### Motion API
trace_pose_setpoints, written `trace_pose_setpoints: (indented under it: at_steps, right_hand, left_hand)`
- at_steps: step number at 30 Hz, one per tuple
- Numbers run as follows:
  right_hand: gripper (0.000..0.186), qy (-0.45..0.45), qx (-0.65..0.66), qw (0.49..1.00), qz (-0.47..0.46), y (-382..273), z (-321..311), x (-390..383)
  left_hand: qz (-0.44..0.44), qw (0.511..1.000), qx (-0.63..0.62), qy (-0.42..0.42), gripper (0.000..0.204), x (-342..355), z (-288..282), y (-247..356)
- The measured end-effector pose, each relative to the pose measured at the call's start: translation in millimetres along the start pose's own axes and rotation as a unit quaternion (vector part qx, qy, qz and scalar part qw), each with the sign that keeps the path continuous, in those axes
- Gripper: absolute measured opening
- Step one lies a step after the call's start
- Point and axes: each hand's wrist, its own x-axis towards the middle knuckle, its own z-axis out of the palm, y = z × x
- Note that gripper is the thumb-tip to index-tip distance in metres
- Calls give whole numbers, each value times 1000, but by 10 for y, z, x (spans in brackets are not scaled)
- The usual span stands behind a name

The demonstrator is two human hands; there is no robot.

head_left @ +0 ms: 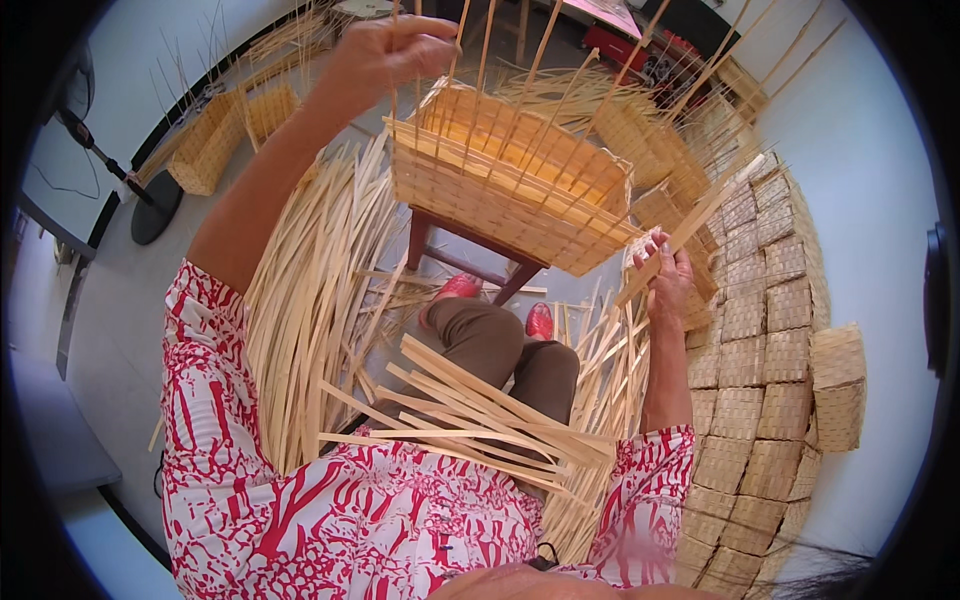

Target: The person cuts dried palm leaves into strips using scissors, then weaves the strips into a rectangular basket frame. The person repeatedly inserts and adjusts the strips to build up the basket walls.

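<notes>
Basket (510, 190) on the stool (470, 262) at upper centre, walls woven partway with upright strips (560, 80) free above, rim judged unfinished; left hand (385, 50) pinches an upright strip at top, right hand (668, 278) grips a loose strip (700, 215) beside the basket.

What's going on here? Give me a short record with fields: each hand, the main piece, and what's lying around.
Left hand: raised, pinching upright strips at the basket's far rim
Right hand: gripping one long bamboo strip by the basket's near corner
Main piece: half-woven basket on a wooden stool
Lap: loose strips
Floor, left: strip pile
Right: stacked finished baskets
</notes>
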Motion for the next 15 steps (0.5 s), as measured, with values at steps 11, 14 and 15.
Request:
trace_pose_setpoints:
  at_steps: [11,14,15]
  right_hand:
    - [16,-48,34,998,-30,95,291,25]
    - [17,-46,46,997,-31,57,287,-45]
    - [17,-44,53,997,-31,42,296,-64]
  left_hand:
    - [20,980,36,-193,31,130,63,519]
    - [24,973,54,-223,54,196,294,541]
    - [24,972,69,-224,57,236,357,499]
